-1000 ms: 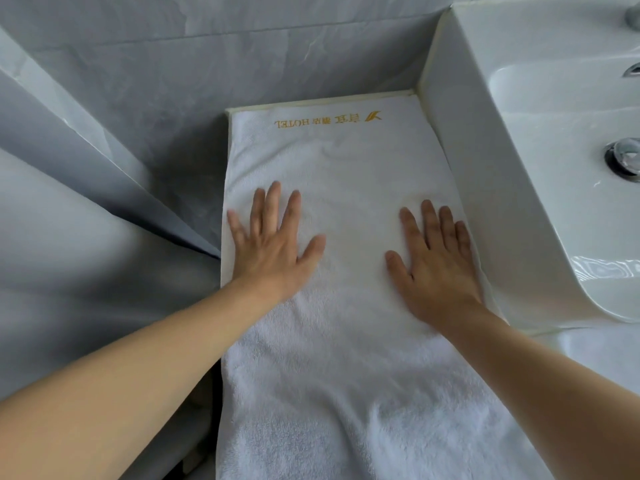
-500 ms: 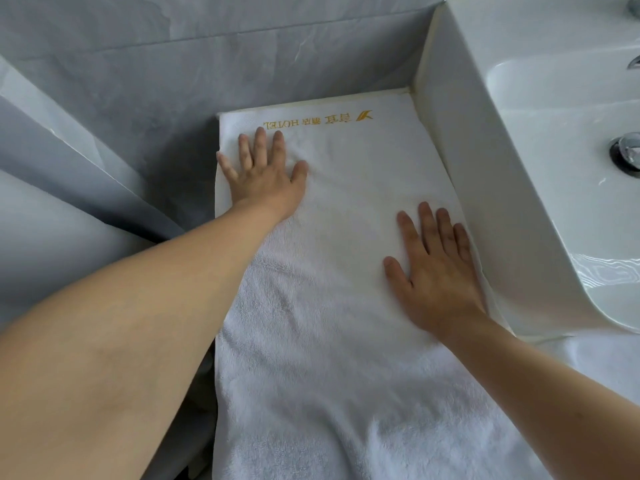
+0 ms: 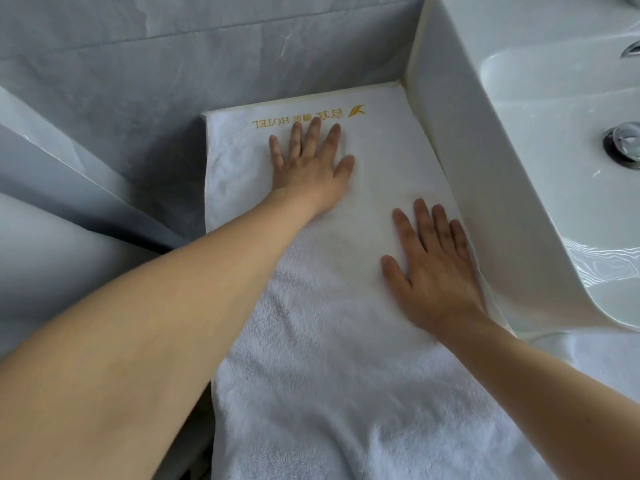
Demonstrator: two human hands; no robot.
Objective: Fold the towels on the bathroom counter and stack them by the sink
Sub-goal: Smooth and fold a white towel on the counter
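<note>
White towel (image 3: 322,358) fills the middle of the frame, spread flat and lengthwise, plush, with gold lettering reading "HOTEL" upside down along its far edge. Grey marbled wall (image 3: 138,81) runs across the upper left. Your left hand (image 3: 308,168) lies flat on the towel just below the lettering, fingers straight and spread. Lower and to the right, your right hand (image 3: 433,268) presses flat too, fingers straight, close to the towel's right edge. That edge touches the white sink (image 3: 485,188) at the right.
</note>
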